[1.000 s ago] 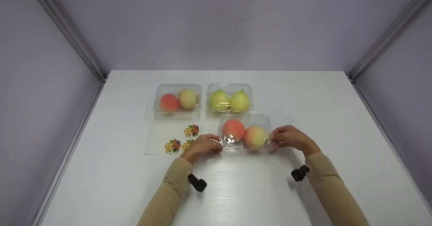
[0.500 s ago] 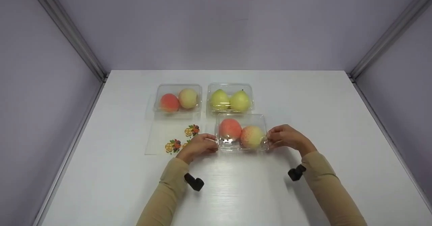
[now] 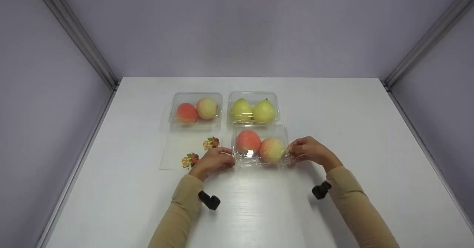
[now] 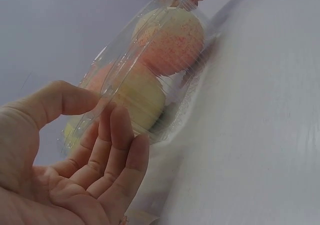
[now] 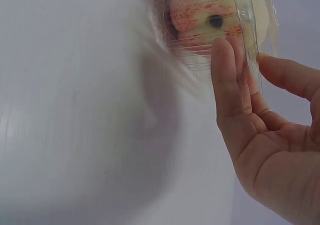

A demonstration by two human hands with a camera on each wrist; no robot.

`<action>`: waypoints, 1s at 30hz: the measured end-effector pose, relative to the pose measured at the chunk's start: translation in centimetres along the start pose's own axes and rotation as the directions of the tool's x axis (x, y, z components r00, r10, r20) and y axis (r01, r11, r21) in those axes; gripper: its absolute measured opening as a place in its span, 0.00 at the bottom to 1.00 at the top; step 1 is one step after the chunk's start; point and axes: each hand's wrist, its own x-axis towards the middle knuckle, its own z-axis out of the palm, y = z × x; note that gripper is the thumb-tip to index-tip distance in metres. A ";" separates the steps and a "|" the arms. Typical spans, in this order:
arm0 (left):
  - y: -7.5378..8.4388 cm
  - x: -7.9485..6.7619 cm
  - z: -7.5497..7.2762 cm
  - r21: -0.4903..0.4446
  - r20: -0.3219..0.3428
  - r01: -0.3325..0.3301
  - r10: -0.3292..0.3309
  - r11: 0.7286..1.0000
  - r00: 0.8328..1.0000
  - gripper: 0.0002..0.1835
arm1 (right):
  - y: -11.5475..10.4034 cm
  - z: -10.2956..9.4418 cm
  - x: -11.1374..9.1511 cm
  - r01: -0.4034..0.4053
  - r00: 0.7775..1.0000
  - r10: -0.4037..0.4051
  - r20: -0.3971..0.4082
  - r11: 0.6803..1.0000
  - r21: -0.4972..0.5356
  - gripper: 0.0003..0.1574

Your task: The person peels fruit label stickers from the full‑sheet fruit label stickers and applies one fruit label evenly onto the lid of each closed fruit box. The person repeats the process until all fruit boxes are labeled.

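A clear plastic fruit box [image 3: 263,162] with a reddish peach [image 3: 248,143] and a yellow-and-red peach [image 3: 272,150] inside is held between both hands in the head view. My left hand [image 3: 216,160] pinches its left rim between thumb and fingers; the left wrist view shows the thumb [image 4: 75,99] over the plastic edge. On the opposite end my right hand [image 3: 310,151] pinches the rim in the same way, with its fingers [image 5: 231,92] along the box side. The lid looks closed over the peaches.
Behind stand a clear box [image 3: 196,96] with two peaches and another [image 3: 253,95] with two green pears. A pale sheet with printed fruit pictures [image 3: 190,160] lies left of the held box, partly under my left hand. Walls enclose the white table [image 3: 351,111].
Both hands have moved left together, carrying the peach box from right of the pear box's middle to more squarely in front of it. The back boxes stay put.
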 end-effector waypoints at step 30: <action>-0.2 -0.8 -0.5 0.182 -0.112 -0.102 0.124 0.978 0.986 0.14 | -0.9 1.4 -0.1 0.021 0.996 -0.024 -0.082 0.999 -0.036 0.16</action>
